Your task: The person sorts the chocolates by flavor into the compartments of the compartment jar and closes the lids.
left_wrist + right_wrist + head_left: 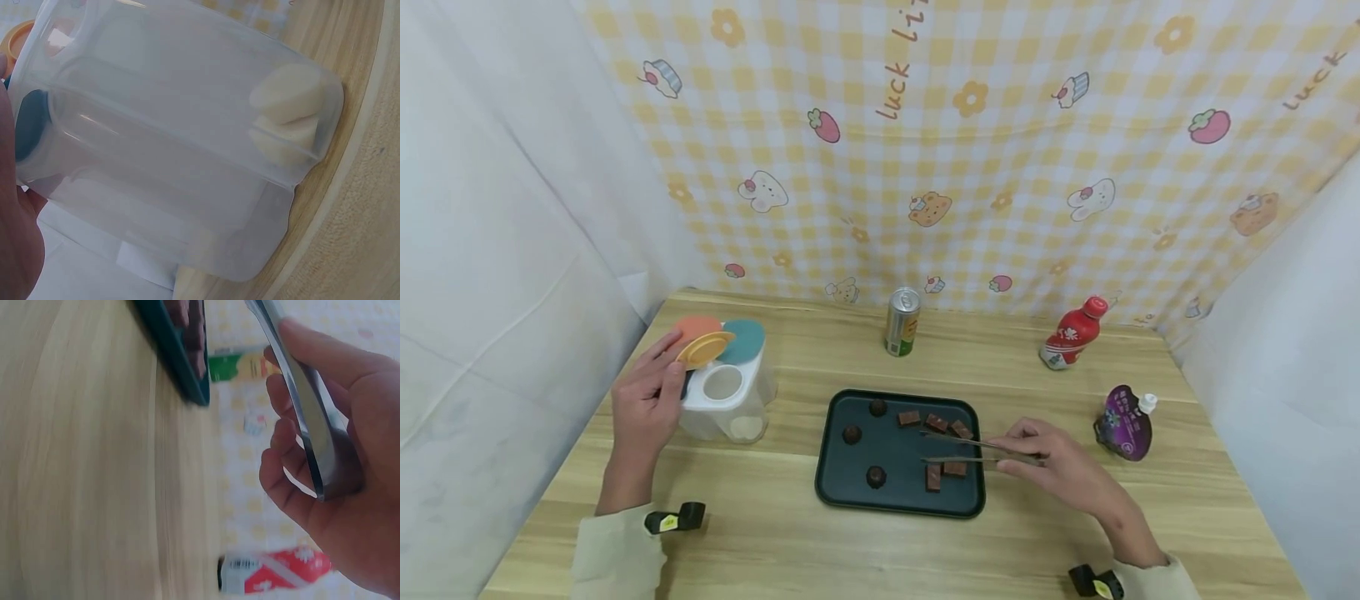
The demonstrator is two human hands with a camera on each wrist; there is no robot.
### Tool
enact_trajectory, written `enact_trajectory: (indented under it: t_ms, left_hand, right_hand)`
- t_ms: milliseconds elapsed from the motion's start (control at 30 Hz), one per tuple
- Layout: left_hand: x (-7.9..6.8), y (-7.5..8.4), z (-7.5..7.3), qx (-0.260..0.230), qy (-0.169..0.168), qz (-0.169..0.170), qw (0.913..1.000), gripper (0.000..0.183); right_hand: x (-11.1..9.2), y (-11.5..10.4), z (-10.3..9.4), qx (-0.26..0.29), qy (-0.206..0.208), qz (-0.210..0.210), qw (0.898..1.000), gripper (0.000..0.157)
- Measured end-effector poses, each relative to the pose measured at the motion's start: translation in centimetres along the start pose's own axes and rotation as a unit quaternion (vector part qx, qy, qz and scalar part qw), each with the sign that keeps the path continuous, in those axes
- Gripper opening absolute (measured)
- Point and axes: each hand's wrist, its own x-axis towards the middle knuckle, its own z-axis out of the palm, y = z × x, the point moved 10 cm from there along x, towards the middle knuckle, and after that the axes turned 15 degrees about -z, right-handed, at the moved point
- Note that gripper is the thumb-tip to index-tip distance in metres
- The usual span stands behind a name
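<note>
At the left stands a translucent storage box (705,393) with round openings and coloured lids. My left hand (643,400) pinches its yellow lid (703,351), which is tilted up beside an uncovered opening. Pale pieces (287,100) lie at the bottom of the box in the left wrist view. My right hand (1060,467) grips metal tongs (306,406), their arms spread apart over a dark tray (895,498). Round dark chocolates (876,477) sit on the tray's left side, several rectangular brown chocolates (954,469) on its right. The tongs' tips are close to these, with nothing between them.
A drink can (902,322) stands behind the tray. Farther right are a red bottle (1072,333) and a purple spouted pouch (1125,423), near my right hand. A checked cloth (865,167) hangs along the table's back edge, with white sheets (497,250) at the sides.
</note>
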Motion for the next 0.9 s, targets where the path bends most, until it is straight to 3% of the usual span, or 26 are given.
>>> enact_trajectory:
  t_ms: [300, 633, 900]
  left_hand:
    - [0.1, -0.7, 0.1, 0.008, -0.003, -0.014, 0.9999, 0.025]
    - [0.0, 0.1, 0.1, 0.0, -0.004, 0.001, 1.0, 0.024]
    - [0.0, 0.3, 0.1, 0.0, -0.005, -0.001, 1.0, 0.024]
  right_hand:
    - [-2.2, 1.6, -0.8, 0.003, 0.0, 0.013, 1.0, 0.031]
    - [-2.5, 2.6, -0.8, 0.003, -0.02, 0.023, 1.0, 0.032]
    - [-2.4, 3.0, -0.7, -0.026, -0.046, 0.019, 0.998, 0.031]
